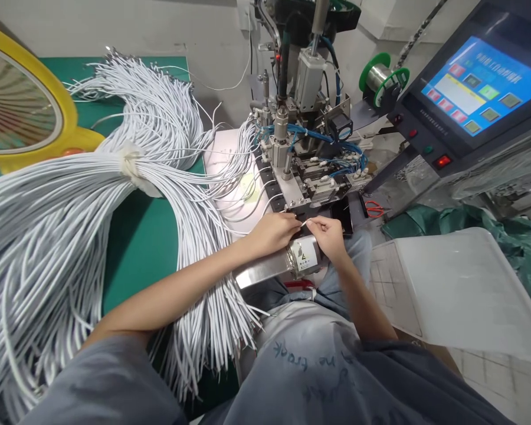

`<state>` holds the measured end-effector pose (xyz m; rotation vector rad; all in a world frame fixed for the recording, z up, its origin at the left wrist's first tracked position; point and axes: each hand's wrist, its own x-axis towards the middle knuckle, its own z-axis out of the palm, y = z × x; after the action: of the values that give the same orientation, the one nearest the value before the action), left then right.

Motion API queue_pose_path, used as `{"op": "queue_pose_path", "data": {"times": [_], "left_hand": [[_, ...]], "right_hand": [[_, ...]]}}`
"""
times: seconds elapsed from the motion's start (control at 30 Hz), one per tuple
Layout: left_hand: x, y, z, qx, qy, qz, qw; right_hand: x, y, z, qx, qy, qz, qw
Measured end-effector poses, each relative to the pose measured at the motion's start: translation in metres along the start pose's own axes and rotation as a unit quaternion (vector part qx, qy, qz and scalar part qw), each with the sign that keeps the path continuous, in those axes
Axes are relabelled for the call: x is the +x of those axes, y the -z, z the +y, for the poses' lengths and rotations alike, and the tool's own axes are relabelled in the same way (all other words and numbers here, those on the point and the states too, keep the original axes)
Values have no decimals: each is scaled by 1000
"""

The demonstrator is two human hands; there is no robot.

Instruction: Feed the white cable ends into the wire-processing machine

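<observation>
My left hand (277,231) is closed in a pinch on a thin white cable (305,223) in front of the machine's lower edge. Facing it, the fingertips of my right hand (330,237) pinch the tip of the same cable; only a short light piece shows between the two hands. Just below them is a metal plate (263,270) with a labelled, tape-wrapped part (304,255). Beyond my hands stands a machine (287,147) with cylinders and blue air tubes. Several white cables (243,159) run into its left side over a pale board.
A big tied bundle of white cables (71,177) covers much of the green table (133,248). At left stands a yellow fan (66,112). On the right are a control screen (487,85), a wire spool (379,77), a red-handled tool (374,208) and a translucent bin (464,283).
</observation>
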<state>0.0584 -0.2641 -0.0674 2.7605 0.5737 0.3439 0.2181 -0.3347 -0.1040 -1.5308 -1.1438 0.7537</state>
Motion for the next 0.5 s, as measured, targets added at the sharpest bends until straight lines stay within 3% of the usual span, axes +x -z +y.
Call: {"op": "queue_pose_path", "data": {"times": [0.1,0.3,0.5], "left_hand": [[-1,-3,-1,48,18,-50,997],[0,-6,4,72,61,-73,993],[0,-6,3,68,31,-81,994]], "right_hand": [[5,5,15,21,-27,-12,999],[10,5,25,66,-82,-52,993],[14,1,22,104,-111,-66,986]]}}
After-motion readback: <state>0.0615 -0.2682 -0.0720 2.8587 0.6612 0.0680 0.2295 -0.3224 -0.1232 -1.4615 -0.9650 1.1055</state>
